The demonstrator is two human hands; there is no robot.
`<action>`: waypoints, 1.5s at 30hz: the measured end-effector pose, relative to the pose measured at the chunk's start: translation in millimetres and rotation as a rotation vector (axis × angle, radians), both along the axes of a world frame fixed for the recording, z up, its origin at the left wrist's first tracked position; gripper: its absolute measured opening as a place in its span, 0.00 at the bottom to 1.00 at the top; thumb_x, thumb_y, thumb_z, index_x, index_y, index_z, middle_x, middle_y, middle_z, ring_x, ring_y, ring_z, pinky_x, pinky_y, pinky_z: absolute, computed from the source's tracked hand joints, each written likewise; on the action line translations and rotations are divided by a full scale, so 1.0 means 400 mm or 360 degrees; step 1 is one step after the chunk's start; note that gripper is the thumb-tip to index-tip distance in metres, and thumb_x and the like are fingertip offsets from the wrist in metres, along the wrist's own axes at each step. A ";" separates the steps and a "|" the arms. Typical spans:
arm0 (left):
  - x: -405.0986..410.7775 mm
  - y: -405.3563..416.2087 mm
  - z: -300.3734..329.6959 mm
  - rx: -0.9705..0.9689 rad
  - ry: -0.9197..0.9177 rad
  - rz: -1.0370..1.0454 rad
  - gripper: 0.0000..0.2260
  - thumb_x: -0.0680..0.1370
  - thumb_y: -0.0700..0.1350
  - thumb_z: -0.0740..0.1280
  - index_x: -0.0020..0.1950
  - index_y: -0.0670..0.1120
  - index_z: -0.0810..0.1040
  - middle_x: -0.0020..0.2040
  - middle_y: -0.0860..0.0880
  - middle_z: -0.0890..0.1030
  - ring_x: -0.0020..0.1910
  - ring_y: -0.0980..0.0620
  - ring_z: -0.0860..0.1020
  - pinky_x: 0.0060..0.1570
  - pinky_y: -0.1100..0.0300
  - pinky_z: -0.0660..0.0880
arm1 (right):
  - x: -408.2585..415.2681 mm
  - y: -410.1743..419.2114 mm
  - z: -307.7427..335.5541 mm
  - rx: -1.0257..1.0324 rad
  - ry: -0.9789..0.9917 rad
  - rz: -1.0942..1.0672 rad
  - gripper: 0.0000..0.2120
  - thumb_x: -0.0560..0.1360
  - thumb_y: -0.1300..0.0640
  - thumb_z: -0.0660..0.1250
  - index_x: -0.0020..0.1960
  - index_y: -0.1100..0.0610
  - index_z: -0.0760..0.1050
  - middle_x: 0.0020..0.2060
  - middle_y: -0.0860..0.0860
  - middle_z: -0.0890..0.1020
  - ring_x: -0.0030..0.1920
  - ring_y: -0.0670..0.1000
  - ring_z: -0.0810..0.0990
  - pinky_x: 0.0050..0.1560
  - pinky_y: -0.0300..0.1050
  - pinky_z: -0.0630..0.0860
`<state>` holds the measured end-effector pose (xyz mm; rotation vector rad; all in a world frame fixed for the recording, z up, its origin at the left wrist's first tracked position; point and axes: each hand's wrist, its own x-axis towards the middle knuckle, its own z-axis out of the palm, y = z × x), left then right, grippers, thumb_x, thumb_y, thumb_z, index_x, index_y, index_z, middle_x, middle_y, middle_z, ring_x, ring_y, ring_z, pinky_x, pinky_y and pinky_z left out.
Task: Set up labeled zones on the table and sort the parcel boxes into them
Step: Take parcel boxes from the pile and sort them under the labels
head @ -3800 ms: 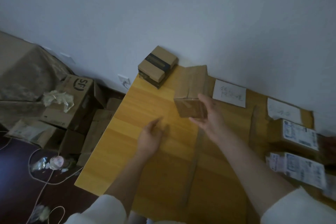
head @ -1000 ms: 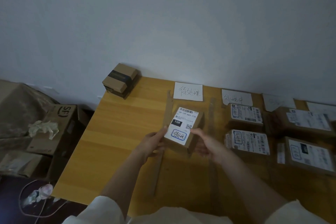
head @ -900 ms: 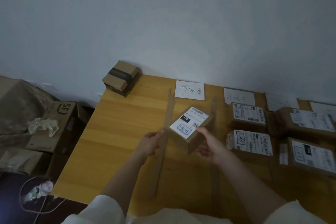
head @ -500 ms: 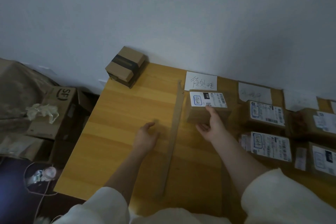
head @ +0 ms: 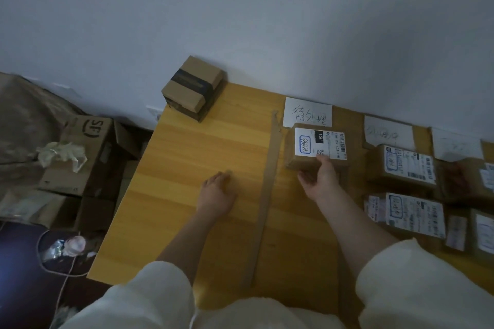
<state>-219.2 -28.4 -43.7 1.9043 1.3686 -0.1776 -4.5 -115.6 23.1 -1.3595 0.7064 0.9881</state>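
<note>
Our right hand grips the near edge of the parcel box, which rests on the table just below the paper label; we should push it square inside its strips, then release; our left hand lies flat, empty.

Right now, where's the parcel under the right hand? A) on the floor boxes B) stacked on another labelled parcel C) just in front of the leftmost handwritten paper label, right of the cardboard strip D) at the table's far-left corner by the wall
C: the parcel sits on the table just in front of the leftmost paper label, right of the cardboard strip, with the right hand against its near side.
</note>
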 end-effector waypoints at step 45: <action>-0.236 0.195 -0.029 0.0180 0.0121 0.0507 0.43 0.65 0.48 0.78 0.75 0.60 0.61 0.77 0.53 0.54 0.76 0.48 0.50 0.73 0.46 0.50 | -0.323 0.532 -0.039 -0.0700 -0.2238 0.2241 0.46 0.66 0.29 0.66 0.73 0.54 0.59 0.72 0.55 0.60 0.70 0.58 0.64 0.66 0.56 0.70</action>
